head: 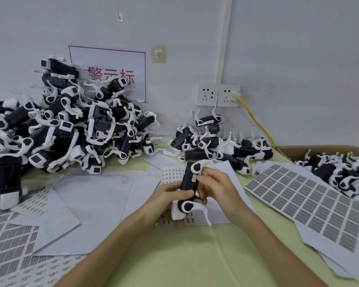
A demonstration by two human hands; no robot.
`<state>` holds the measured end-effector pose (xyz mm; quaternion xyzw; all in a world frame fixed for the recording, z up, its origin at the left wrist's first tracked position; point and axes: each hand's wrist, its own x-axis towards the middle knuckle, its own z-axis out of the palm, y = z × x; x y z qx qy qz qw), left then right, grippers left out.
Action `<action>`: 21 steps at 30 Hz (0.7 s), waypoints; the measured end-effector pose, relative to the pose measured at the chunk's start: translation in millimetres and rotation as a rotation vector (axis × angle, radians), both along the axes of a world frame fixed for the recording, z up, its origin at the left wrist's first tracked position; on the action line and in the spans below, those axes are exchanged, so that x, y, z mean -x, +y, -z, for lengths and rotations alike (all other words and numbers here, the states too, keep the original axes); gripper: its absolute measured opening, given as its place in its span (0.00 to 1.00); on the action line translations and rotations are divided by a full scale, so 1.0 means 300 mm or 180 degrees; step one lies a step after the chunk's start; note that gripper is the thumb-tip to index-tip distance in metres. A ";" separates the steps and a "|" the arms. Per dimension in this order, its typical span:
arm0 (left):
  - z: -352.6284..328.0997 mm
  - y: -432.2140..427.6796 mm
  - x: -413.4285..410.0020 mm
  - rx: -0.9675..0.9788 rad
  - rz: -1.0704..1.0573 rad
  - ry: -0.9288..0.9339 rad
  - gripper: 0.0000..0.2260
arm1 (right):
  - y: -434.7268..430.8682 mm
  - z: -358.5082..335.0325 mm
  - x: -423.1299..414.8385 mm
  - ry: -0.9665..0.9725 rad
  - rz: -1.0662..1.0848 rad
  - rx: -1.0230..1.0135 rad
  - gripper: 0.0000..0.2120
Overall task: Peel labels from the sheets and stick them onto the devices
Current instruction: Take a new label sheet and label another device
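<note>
Over the sheets (171, 175), left hand (168, 198) and right hand (219, 188) grip the device (187, 182), fingers (204, 177) half-hiding its label (194, 178).

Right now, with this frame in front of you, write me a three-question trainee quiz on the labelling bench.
1. True or false: the left hand grips the black-and-white device.
2. Multiple choice: the cardboard box holds A) more devices, B) label sheets, C) coiled cable.
3. Fill in: the right hand has its thumb on a small ___ on the side of the held device.
Key: 1 true; 2 A; 3 label.
</note>
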<state>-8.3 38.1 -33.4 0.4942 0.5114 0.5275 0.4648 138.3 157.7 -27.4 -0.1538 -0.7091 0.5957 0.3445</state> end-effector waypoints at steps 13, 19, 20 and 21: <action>0.012 0.018 -0.006 0.0306 -0.0635 -0.0467 0.18 | 0.013 0.025 0.017 -0.0169 0.0574 -0.0328 0.13; -0.004 0.022 -0.005 -0.0242 -0.1261 -0.0317 0.12 | 0.001 -0.005 -0.016 0.0513 0.1291 -0.0665 0.19; -0.009 0.019 -0.003 -0.0337 -0.1318 -0.0294 0.12 | -0.004 -0.008 -0.017 0.0516 0.1307 -0.0723 0.20; -0.012 0.016 -0.001 -0.0414 -0.1394 -0.0279 0.12 | -0.007 -0.009 -0.017 0.0492 0.1294 -0.0785 0.22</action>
